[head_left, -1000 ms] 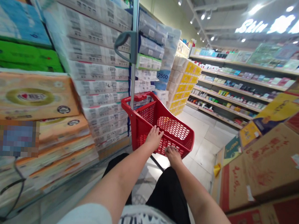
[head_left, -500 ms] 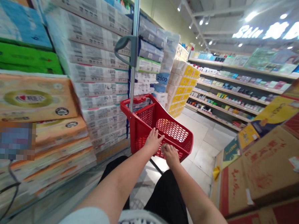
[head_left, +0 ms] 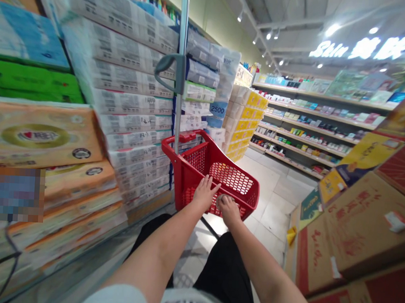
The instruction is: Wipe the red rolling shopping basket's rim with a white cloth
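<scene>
While the red basket sits at the centre of the frame, both your hands are at its near side. Your left hand lies palm down across the near rim, the grip wide, with the fingers straight and loosely spread. Your right hand is just beside it, lower and to the right, in front of the mesh with its fingers bent; whether that grip holds anything you cannot tell, as the small greyish patch by the fingertips is too indistinct to name.

Compared with a second ago, your right hand has shifted left and now sits closer to your left hand, which has barely changed its pose. The basket appears slightly lower and further left in the frame, and so does the lit sign at upper right, where part of another character has come into view.

At the basket's left corner rises a metal pole bearing a grey handle. White wrapped packs are stacked behind it at upper left, with orange packs at the left edge. Brown cartons fill the lower right, and stocked shelves run across the upper right above the pale floor.
</scene>
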Motion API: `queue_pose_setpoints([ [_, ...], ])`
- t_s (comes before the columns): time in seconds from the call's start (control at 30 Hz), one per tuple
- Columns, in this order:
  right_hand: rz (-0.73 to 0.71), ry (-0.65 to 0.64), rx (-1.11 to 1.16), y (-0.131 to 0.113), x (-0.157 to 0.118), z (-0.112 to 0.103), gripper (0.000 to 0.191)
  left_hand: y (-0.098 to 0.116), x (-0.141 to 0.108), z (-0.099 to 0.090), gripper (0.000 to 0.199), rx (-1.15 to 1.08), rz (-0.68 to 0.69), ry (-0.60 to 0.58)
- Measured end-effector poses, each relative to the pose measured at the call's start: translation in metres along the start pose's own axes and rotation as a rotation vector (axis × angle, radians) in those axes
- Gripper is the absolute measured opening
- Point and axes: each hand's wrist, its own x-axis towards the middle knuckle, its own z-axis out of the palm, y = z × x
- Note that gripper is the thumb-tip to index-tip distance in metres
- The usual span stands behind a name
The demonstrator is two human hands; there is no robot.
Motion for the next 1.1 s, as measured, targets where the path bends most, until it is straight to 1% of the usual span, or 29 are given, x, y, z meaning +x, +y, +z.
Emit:
queue_pose_setpoints([
  [0.1,0.010,0.018,0.031,-0.003,0.002,-0.002,0.029,0.003,0.000,0.008,0.060,0.010,-0.012,0.017],
  [0.23,0.014,-0.044,0.053,-0.004,0.003,-0.001,0.023,0.013,-0.002,0.017,0.061,0.032,0.048,0.053],
  [0.3,0.006,-0.049,0.056,-0.003,0.004,0.000,0.022,0.017,-0.003,0.019,0.061,0.029,0.065,0.052],
  [0.43,0.011,-0.063,0.062,0.000,0.000,0.001,0.025,0.019,-0.002,0.018,0.064,0.026,0.096,0.046],
  [0.53,0.011,-0.090,0.064,0.000,-0.007,0.004,0.023,0.019,-0.001,0.017,0.062,0.028,0.107,0.035],
  [0.6,0.015,-0.092,0.065,0.001,-0.012,0.007,0.025,0.020,-0.001,0.017,0.061,0.031,0.106,0.045],
  [0.73,0.061,-0.115,0.057,0.004,-0.019,0.011,0.026,0.022,0.000,0.019,0.062,0.015,0.092,0.054],
  [0.8,0.074,-0.131,0.054,0.006,-0.020,0.011,0.023,0.023,0.000,0.019,0.062,0.012,0.097,0.048],
  [0.87,0.074,-0.123,0.053,0.009,-0.019,0.009,0.024,0.024,0.001,0.018,0.062,0.018,0.100,0.042],
  [0.97,0.093,-0.081,0.044,0.012,-0.019,0.005,0.027,0.026,0.002,0.015,0.063,0.038,0.081,0.012],
  [1.1,0.103,-0.091,0.039,0.015,-0.021,0.004,0.021,0.026,0.004,0.012,0.068,0.049,0.076,-0.046],
])
